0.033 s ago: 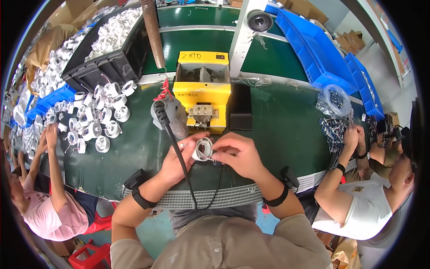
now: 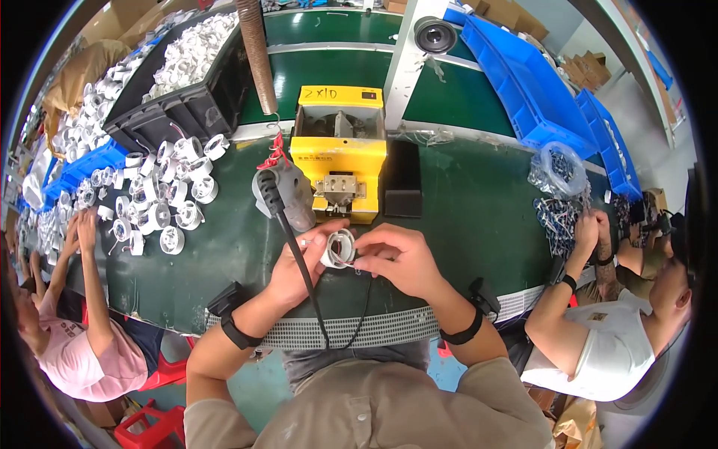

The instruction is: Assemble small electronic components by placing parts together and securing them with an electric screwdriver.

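My left hand (image 2: 303, 262) is closed round a small white round plastic housing (image 2: 337, 249), held up over the green bench in front of me. Its hollow side faces right and shows thin wires inside. The fingers of my right hand (image 2: 400, 258) are pinched at the housing's right edge, on thin wires (image 2: 351, 263) that come out of it. A grey electric screwdriver (image 2: 288, 198) hangs from a red cord just beyond my left hand. Its black cable (image 2: 303, 277) passes in front of that hand and hides part of it.
A yellow machine (image 2: 340, 157) stands straight ahead, with a black box (image 2: 402, 179) beside it. Many white housings (image 2: 161, 187) lie at left, near a black crate (image 2: 179, 116). Blue bins (image 2: 523, 90) and a wire heap (image 2: 555, 224) are at right. Co-workers sit on both sides.
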Demonstrator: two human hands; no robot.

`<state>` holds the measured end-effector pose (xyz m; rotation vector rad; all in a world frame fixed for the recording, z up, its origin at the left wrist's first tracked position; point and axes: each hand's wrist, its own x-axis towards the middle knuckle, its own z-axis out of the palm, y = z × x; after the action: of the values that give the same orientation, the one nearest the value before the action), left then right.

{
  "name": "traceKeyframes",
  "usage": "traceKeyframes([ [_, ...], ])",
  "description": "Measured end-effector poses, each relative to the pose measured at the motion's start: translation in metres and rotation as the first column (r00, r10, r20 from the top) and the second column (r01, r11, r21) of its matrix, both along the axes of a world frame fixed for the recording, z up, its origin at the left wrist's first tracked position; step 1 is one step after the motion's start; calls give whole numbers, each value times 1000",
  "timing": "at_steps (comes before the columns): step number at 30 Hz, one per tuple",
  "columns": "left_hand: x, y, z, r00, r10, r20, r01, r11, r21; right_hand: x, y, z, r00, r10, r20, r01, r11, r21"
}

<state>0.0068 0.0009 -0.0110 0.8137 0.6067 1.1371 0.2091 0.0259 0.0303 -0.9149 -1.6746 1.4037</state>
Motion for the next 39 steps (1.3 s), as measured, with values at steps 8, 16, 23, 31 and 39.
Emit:
traceKeyframes([
  [8,2,-1,-5,991,116,-73,-113,992,48,4,4,-2,993,117,-1,-117,992,52],
  [16,3,-2,-5,978,153,-145,-136,984,116,-1,-1,5,997,9,72,-19,989,150],
  [23,8,-3,-6,995,4,-101,13,986,164,-13,-8,-4,991,-119,63,109,983,148],
  [31,12,-7,-1,1000,-3,-24,6,993,119,-21,-10,-17,976,-208,57,177,924,338],
  [39,14,-5,-7,1000,-27,10,24,980,197,-23,-7,-25,977,-165,-139,184,973,141],
])
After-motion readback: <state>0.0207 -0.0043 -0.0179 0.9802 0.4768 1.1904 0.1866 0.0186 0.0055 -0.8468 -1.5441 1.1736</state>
